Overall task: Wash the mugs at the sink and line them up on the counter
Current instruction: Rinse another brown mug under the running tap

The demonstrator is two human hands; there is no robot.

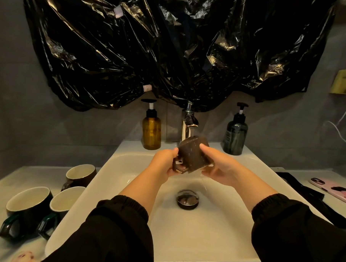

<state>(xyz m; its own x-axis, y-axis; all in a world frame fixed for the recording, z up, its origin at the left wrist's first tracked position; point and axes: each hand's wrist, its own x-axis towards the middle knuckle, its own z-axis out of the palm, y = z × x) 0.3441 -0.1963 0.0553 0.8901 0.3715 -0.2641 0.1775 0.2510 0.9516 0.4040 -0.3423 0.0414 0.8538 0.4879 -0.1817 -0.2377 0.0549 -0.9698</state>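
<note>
A brown speckled mug [194, 154] is held upside down and tilted over the white sink [135, 163], just under the chrome tap [187, 124]. My left hand [163, 163] grips its handle side. My right hand [219, 167] cups its other side, thumb across the wall. Water runs off the mug toward the drain [187, 198]. On the counter to the left stand three mugs with cream insides: a brown one [80, 175] at the back and two dark ones [29, 203] [66, 200] in front.
An amber pump bottle [151, 129] and a dark pump bottle [235, 136] flank the tap. Black plastic sheeting [171, 47] hangs on the wall above. On the right counter lie a black cloth [306, 194] and a pink phone [333, 189].
</note>
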